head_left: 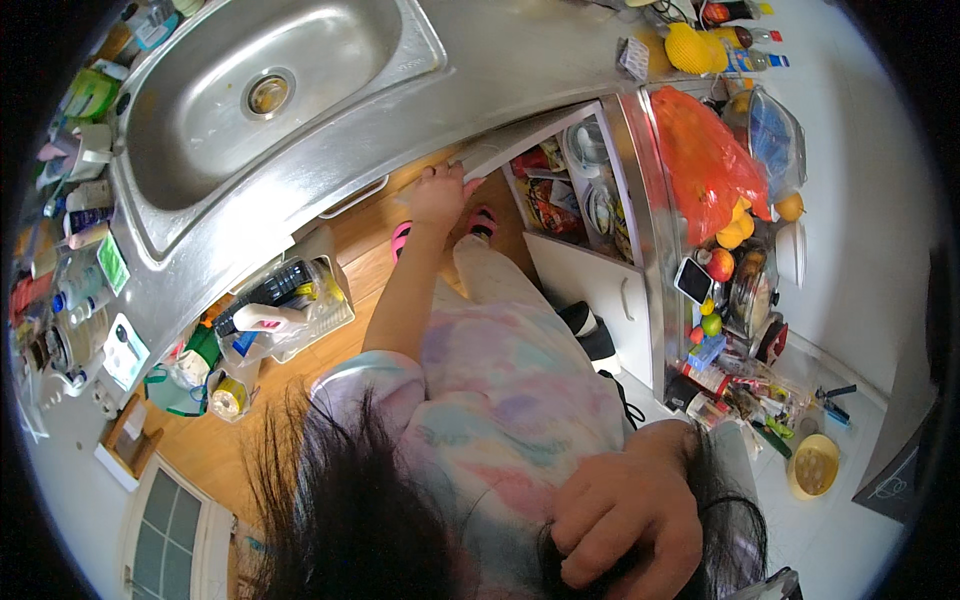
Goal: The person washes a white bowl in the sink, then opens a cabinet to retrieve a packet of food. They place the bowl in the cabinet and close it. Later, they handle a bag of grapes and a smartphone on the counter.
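Observation:
My left hand [439, 193] reaches down below the counter edge, its fingers over the end of a pale open cabinet door [491, 154]. To its right is the open cabinet [574, 184], with packaged food and metal-looking dishes on its shelves. A second white door [592, 300] with a handle also stands open. My right hand [630, 517] is raised close to the camera beside dark hair, with fingers curled; whether it holds anything is hidden.
A steel sink [262, 97] lies at the upper left. A crate [330, 300] of bottles and bags stands below the counter. On the right counter are a red plastic bag [705, 165], fruit and a phone [694, 280]. A yellow bowl [814, 466] is at the lower right.

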Available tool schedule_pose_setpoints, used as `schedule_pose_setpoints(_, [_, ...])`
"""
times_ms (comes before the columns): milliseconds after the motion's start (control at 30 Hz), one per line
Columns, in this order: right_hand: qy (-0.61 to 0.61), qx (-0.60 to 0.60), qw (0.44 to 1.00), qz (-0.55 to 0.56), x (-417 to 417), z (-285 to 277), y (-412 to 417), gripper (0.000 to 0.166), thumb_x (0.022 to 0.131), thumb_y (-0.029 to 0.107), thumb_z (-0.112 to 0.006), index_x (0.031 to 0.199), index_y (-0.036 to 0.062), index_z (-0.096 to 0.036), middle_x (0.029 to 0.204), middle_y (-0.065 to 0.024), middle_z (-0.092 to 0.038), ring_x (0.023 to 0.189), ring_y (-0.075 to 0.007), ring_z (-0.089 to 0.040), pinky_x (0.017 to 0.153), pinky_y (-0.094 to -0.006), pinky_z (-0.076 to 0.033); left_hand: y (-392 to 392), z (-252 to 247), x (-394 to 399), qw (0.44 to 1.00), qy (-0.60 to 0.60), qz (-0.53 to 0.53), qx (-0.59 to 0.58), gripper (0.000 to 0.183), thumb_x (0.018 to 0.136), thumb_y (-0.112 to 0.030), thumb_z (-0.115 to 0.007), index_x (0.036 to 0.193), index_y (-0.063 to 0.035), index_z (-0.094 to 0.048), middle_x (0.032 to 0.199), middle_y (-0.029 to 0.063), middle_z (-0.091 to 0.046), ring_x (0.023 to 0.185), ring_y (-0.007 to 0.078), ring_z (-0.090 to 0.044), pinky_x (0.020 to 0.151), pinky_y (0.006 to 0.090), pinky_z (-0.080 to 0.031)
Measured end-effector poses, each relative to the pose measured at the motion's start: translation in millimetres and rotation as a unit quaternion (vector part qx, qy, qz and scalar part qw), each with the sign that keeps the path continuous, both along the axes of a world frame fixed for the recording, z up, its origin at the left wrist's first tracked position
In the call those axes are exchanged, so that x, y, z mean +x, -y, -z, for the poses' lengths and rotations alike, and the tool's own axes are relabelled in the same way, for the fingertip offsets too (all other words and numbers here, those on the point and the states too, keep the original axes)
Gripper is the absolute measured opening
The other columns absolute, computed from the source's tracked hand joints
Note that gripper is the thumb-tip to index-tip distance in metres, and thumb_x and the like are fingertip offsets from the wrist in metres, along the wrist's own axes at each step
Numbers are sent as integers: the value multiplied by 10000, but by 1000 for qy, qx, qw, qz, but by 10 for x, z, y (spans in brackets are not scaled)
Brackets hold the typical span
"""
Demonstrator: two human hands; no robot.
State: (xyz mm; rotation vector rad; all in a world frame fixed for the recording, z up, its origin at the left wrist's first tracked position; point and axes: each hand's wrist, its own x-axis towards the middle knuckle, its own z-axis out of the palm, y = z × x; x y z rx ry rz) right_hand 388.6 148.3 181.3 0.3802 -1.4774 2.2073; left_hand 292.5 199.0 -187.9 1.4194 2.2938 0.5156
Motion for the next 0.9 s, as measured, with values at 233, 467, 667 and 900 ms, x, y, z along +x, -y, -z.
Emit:
schedule_pose_setpoints(233, [13, -21, 998, -63, -112, 60, 15, 190, 836, 106, -562, 1000, 10, -563, 715, -136, -539, 442, -171, -457, 369, -264, -325, 0, 129, -40, 995, -64, -5, 76, 506, 814, -499, -479, 994, -41, -597, 870, 132, -587, 806, 277, -577, 676, 348, -495])
schedule_pose_setpoints(467, [42, -33, 997, -59, -206, 29, 31, 200, 847, 110, -543, 996, -24, -556, 716, -131, -539, 452, -176, -461, 372, -271, -327, -13, 61, -51, 1000, -11, -8, 28, 468, 837, -470, -452, 1043, -69, -577, 938, 134, -576, 873, 302, -556, 714, 385, -497])
schedule_pose_setpoints(667, [34, -44, 997, -59, -202, 9, -6, 169, 847, 93, -528, 966, -21, -566, 680, -117, -531, 440, -167, -452, 362, -259, -310, -17, 67, -42, 999, -4, -14, 45, 466, 825, -483, -466, 1024, -79, -585, 923, 131, -580, 838, 292, -564, 700, 369, -495])
schedule_pose_setpoints(900, [6, -49, 998, -39, -156, 10, -45, 150, 843, 86, -531, 932, -27, -575, 615, -95, -515, 405, -148, -423, 354, -252, -296, -26, 79, -23, 996, -48, -4, 77, 470, 816, -480, -490, 954, -45, -600, 869, 133, -580, 774, 280, -577, 671, 355, -493])
